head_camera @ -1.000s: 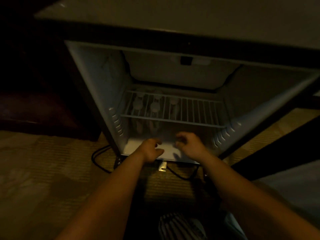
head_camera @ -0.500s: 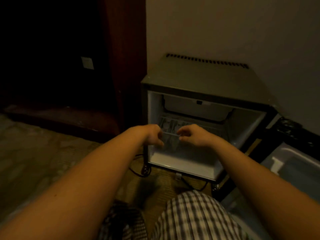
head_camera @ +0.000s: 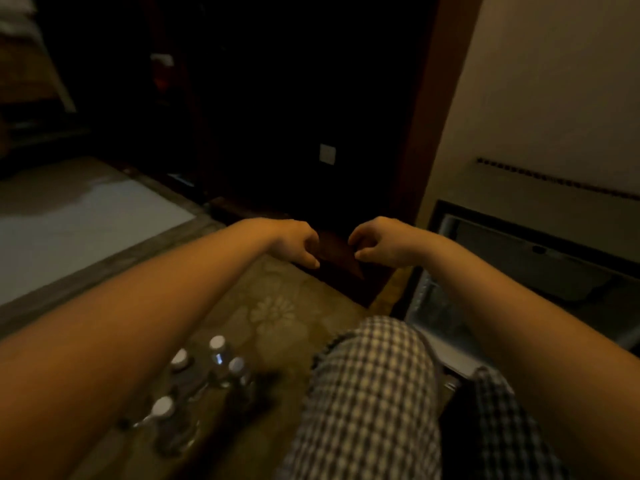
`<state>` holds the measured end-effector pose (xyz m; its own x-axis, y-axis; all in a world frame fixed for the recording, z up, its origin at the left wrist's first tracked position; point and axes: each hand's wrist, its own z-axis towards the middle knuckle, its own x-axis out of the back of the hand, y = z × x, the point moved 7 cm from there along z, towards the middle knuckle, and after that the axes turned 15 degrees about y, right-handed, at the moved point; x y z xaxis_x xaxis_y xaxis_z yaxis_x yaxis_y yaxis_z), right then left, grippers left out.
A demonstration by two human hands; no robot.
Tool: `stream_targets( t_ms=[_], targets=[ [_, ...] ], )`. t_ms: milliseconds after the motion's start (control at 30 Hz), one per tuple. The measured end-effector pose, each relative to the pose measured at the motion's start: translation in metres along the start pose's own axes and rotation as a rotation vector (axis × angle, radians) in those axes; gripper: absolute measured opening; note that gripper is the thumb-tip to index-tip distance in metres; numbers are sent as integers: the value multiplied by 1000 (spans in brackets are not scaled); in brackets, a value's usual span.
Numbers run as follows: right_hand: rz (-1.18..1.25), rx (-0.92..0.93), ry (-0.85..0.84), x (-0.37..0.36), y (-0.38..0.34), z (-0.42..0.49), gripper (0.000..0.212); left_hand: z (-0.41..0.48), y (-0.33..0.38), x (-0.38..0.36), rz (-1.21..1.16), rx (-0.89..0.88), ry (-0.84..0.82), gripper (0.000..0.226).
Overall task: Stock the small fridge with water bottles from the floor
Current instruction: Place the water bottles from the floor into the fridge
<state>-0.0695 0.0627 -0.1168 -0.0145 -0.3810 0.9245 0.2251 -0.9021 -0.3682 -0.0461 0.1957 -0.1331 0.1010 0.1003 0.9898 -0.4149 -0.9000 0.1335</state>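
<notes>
Currently my left hand [head_camera: 294,242] and right hand [head_camera: 379,244] hover empty, fingers loosely curled. Water bottles [head_camera: 218,355] cluster on floor [head_camera: 277,306], lower left; fridge [head_camera: 502,237] open, right. Risk: dim light, blind reach could topple them.

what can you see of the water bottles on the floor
The water bottles are small, clear plastic, with white screw caps. Four caps show, though blur may hide more. They stand upright in a loose cluster on the patterned carpet, low on the left of the view, partly behind the left forearm and beside the checked knee. Nothing touches them.
</notes>
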Motion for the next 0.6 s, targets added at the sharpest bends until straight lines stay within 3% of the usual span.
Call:
stream_targets(
  t_ms=[167,333,600],
  targets=[
    [24,59,-84,-68,-73,6,38,-73,-82,-32,-108,179,-106,39],
    [130,5,-299,-166,-120,7,36,-130,-151,-101,-305,350,-223,41],
    [148,-52,-433,-276,-131,-4,35,-165,-185,-218,-637,571,-229,29]
  ],
)
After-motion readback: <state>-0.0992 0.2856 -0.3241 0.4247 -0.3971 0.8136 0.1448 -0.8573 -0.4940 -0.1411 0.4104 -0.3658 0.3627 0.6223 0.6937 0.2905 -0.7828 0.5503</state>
